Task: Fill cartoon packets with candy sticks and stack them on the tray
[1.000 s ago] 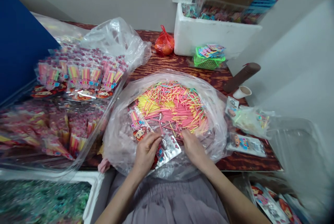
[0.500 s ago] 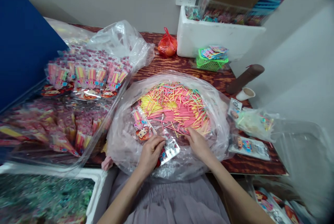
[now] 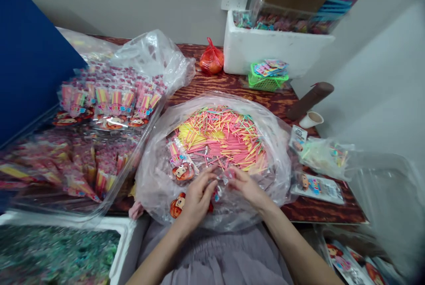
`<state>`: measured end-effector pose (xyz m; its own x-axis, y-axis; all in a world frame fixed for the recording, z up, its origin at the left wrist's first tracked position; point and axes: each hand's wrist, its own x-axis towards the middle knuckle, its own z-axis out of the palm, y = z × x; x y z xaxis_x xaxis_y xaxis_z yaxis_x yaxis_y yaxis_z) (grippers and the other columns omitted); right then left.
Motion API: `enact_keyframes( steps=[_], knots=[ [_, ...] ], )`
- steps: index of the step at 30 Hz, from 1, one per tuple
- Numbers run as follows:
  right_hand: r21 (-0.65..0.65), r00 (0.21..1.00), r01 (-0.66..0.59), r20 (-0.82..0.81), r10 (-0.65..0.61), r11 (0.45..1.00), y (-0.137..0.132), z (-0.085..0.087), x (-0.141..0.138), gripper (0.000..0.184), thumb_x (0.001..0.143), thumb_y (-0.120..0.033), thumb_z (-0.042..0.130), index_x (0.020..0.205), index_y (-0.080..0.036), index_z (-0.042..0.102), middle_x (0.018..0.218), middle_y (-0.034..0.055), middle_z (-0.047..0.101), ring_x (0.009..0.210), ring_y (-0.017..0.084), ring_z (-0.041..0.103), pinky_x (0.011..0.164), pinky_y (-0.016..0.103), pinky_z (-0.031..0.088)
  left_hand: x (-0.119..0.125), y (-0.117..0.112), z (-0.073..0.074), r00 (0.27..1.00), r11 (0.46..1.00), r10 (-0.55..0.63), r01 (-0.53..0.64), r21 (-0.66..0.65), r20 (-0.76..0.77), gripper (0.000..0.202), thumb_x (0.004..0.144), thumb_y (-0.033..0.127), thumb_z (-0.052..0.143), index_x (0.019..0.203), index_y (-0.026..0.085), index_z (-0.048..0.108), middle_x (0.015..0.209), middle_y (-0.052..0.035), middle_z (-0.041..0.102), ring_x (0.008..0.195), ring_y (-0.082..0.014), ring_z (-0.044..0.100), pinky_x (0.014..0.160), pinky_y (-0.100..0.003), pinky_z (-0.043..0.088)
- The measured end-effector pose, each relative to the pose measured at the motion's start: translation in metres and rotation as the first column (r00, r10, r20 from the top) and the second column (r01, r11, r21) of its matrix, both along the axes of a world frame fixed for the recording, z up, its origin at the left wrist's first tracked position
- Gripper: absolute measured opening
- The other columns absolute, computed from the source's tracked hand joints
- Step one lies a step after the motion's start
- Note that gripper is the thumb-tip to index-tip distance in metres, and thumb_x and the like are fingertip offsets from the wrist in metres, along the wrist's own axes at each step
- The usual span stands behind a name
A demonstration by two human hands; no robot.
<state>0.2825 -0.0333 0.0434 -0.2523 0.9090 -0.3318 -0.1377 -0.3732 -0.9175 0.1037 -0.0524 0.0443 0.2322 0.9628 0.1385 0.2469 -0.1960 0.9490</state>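
My left hand (image 3: 201, 192) is closed around a printed clear packet (image 3: 178, 205) with a cartoon face, held low over the front of a large clear plastic bag (image 3: 152, 187). At the packet's other end is my right hand (image 3: 245, 185), its fingers pinched together; what is between them is too blurred to make out. Just beyond both hands, a heap of thin pink, yellow and green sticks (image 3: 232, 141) lies in the opened bag. A filled packet of sticks (image 3: 181, 161) with a cartoon face rests left of the heap.
Many filled packets (image 3: 116, 99) are piled in a clear tub (image 3: 146, 139) at left. A foam box (image 3: 116, 249) stands front left. Behind are a red bag of round fruit (image 3: 211, 60), a green basket (image 3: 265, 82) and a white foam box (image 3: 275, 50). A paper cup (image 3: 311, 119) stands at right.
My right hand has moved left from the stick heap to the packet. My left hand has shifted slightly, turning the packet so its cartoon face shows on the left.
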Motion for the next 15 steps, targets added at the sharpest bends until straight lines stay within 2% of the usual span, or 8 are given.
enact_keyframes(
  steps=[2, 4, 6, 8, 12, 15],
  knots=[
    [0.039, 0.987, 0.15, -0.069, -0.147, 0.988, 0.008, 0.015, 0.006, 0.021, 0.077, -0.036, 0.072, 0.08, -0.02, 0.059, 0.069, -0.0026, 0.062, 0.063, 0.013, 0.057, 0.062, 0.025, 0.045, -0.005, 0.003, -0.003, 0.998, 0.998, 0.062, -0.062, 0.01, 0.021, 0.014, 0.095, 0.025, 0.051, 0.096, 0.02, 0.064, 0.113, -0.0077, 0.068, 0.108, -0.0193, 0.061, 0.094, -0.03, 0.044],
    [0.059, 0.944, 0.267, -0.215, -0.249, 0.962, 0.017, 0.034, 0.007, 0.017, 0.079, -0.033, 0.07, 0.085, -0.021, 0.06, 0.072, -0.0022, 0.063, 0.068, 0.015, 0.06, 0.068, 0.028, 0.049, -0.007, 0.006, -0.005, 0.996, 0.997, 0.082, -0.082, 0.001, 0.037, 0.013, 0.093, 0.025, 0.054, 0.093, 0.02, 0.065, 0.098, -0.0054, 0.069, 0.094, -0.0179, 0.063, 0.085, -0.028, 0.046],
    [0.052, 0.891, 0.322, -0.354, -0.284, 0.945, 0.025, 0.05, 0.001, 0.018, 0.079, -0.029, 0.071, 0.092, -0.022, 0.061, 0.072, -0.003, 0.063, 0.072, 0.016, 0.063, 0.075, 0.032, 0.051, -0.006, 0.007, -0.007, 0.995, 0.996, 0.082, -0.081, -0.023, 0.052, 0.013, 0.092, 0.025, 0.055, 0.091, 0.019, 0.066, 0.092, -0.004, 0.068, 0.088, -0.0169, 0.063, 0.079, -0.026, 0.046],
    [0.026, 0.845, 0.338, -0.449, -0.291, 0.941, 0.031, 0.058, -0.01, 0.019, 0.079, -0.026, 0.071, 0.095, -0.023, 0.062, 0.072, -0.0035, 0.063, 0.076, 0.017, 0.065, 0.082, 0.035, 0.052, -0.002, 0.007, -0.008, 0.995, 0.996, 0.077, -0.073, -0.055, 0.064, 0.014, 0.092, 0.026, 0.055, 0.09, 0.019, 0.067, 0.089, -0.0032, 0.067, 0.083, -0.016, 0.062, 0.075, -0.025, 0.045],
    [-0.026, 0.773, 0.352, -0.555, -0.306, 0.936, 0.035, 0.056, -0.029, 0.012, 0.078, -0.021, 0.072, 0.087, -0.022, 0.064, 0.076, -0.0031, 0.066, 0.082, 0.017, 0.067, 0.094, 0.038, 0.049, 0.001, 0.006, -0.007, 0.993, 0.991, 0.085, -0.076, -0.11, 0.081, 0.017, 0.092, 0.028, 0.056, 0.087, 0.019, 0.069, 0.083, -0.0018, 0.066, 0.077, -0.0146, 0.059, 0.07, -0.023, 0.044],
    [-0.062, 0.736, 0.356, -0.596, -0.321, 0.932, 0.037, 0.049, -0.031, 0.009, 0.08, -0.02, 0.071, 0.084, -0.023, 0.064, 0.078, -0.0033, 0.068, 0.084, 0.016, 0.067, 0.098, 0.039, 0.048, -0.002, 0.006, -0.009, 0.991, 0.986, 0.083, -0.067, -0.156, 0.104, 0.018, 0.091, 0.029, 0.056, 0.087, 0.019, 0.07, 0.083, -0.0018, 0.066, 0.076, -0.0145, 0.059, 0.07, -0.023, 0.044]
  ],
)
